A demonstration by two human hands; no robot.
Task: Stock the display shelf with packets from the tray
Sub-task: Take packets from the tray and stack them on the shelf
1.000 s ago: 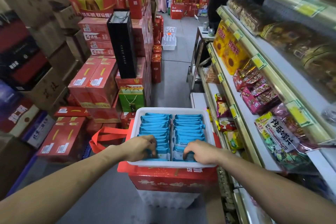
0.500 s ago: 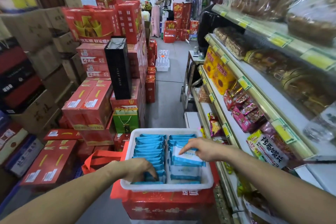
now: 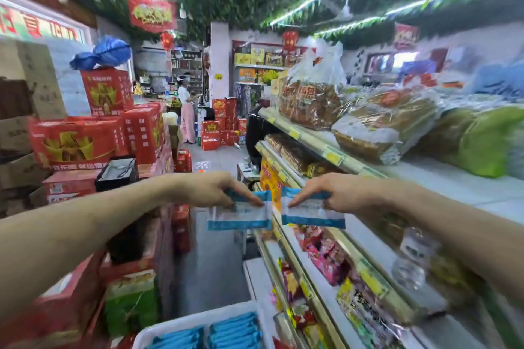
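Left hand point(image 3: 209, 190) pinches left packet point(image 3: 241, 214) by its top edge; right hand point(image 3: 337, 193) likewise with right packet point(image 3: 312, 214). Both hang in the air beside shelf point(image 3: 467, 190), tray point(image 3: 181, 324) below. Risk: the thin pinch slips, or a packet snags the shelf lip. Tiers crowded with bagged snacks point(image 3: 320, 258). Narrow aisle point(image 3: 209, 263), red cartons point(image 3: 73, 144) stacked left.

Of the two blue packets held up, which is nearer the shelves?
The right packet, pinched by the right hand: it hangs in front of the shelf, while the left packet, in the left hand, hangs over the aisle.
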